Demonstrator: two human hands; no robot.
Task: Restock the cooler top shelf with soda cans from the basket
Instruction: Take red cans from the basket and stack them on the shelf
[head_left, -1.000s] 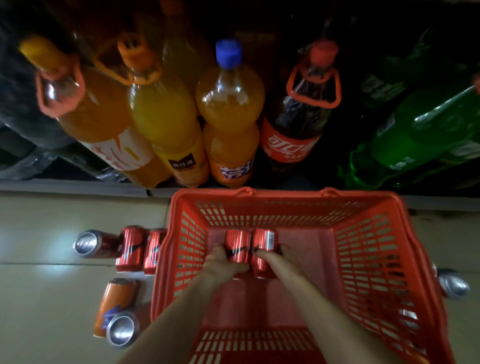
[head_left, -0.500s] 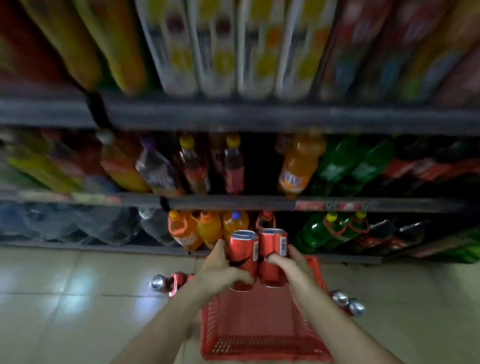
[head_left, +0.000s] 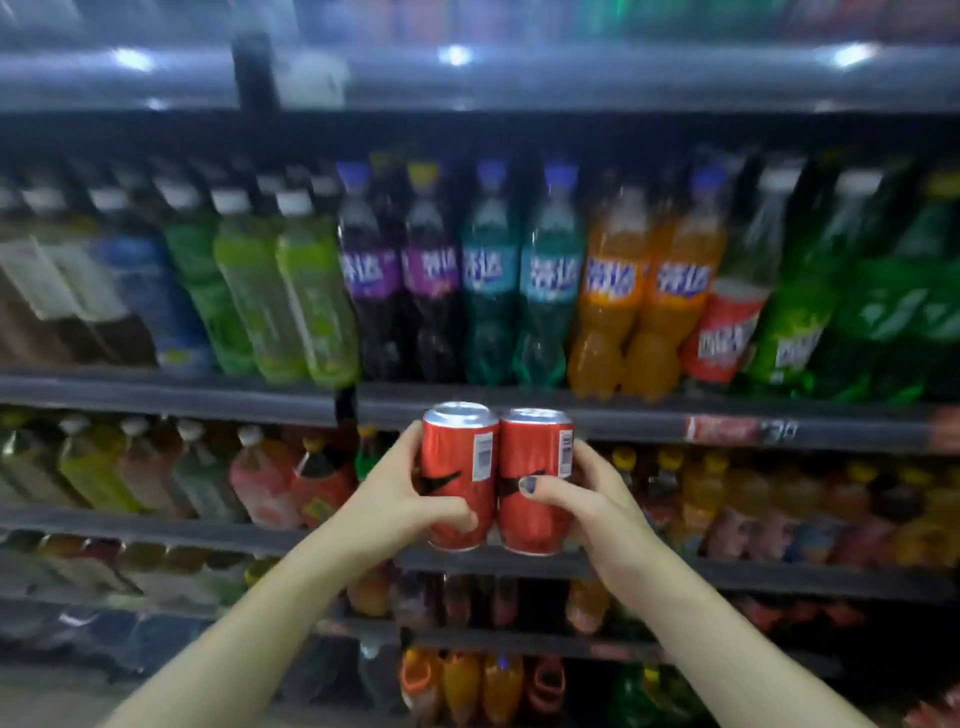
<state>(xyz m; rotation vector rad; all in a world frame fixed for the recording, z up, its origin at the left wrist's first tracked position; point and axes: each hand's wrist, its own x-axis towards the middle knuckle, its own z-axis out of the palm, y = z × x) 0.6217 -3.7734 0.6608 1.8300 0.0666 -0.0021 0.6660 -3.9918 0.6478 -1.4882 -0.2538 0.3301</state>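
Two red soda cans stand upright side by side in front of the cooler shelves. My left hand (head_left: 402, 493) grips the left can (head_left: 457, 467), thumb across its front. My right hand (head_left: 582, 499) grips the right can (head_left: 537, 467), thumb on its front too. The cans touch each other. They hang at the height of the second shelf edge (head_left: 208, 397). The top of the cooler (head_left: 467, 73) is a blurred grey band high above. The basket is out of view.
Rows of bottles fill the shelves: green, purple, teal and orange soda bottles (head_left: 613, 291) on the upper shelf, smaller juice bottles (head_left: 260, 473) below, large bottles (head_left: 467, 686) at the bottom. A red price tag (head_left: 722, 428) sits on the shelf edge at right.
Both hands lifted the two cans out of the basket and raised them to shelf height. My view tilted up from the floor to the upper shelves; the basket dropped out of sight.
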